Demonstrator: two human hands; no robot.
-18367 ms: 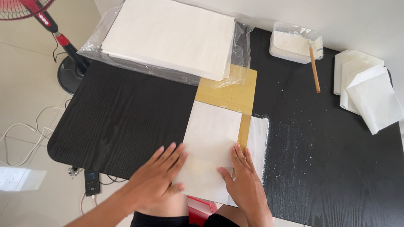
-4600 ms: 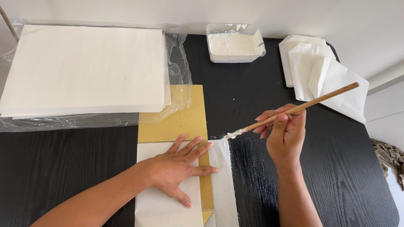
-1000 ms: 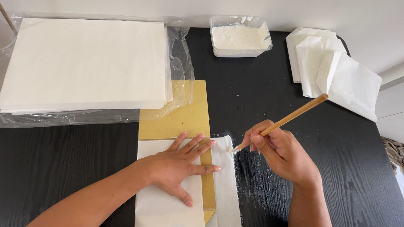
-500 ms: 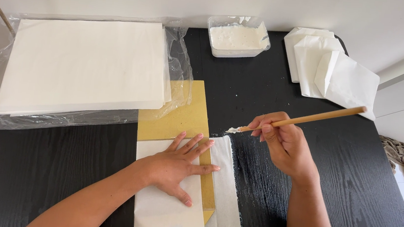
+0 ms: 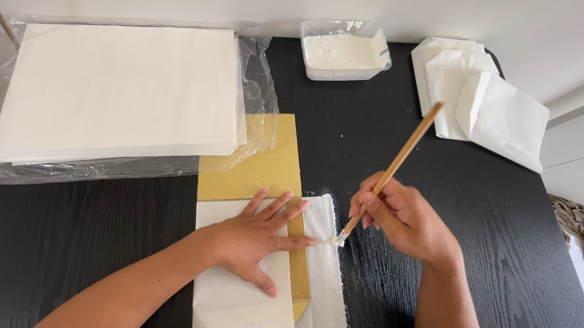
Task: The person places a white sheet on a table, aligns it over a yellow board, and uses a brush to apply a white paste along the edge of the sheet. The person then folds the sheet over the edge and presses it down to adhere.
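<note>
Pressing flat on the folded sheet [image 5: 239, 301], our left hand [image 5: 253, 239] lies open with fingers spread, holding nothing; the wide spread looks meant to keep the paper from sliding or lifting over the brown board [image 5: 263, 165] beneath. Our right hand [image 5: 404, 221] has its grip closed around a wooden brush [image 5: 387, 177], pinched low on the handle, likely for control. The brush tilts up and away, its wet tip touching the right edge of the narrow flap [image 5: 328, 274] that lies just beside the left fingertips. White smears mark the black desk [image 5: 445, 200] next to the flap, so the strokes seem to run off the paper's edge. A clear tub [image 5: 345, 51] of white paste stands at the far edge, within the brush hand's reach. A stack [image 5: 124, 91] of white sheets rests on plastic wrap at far left, well apart from the wet zone. Folded pieces [image 5: 483, 104] lie at far right, also clear of the paste smears.
</note>
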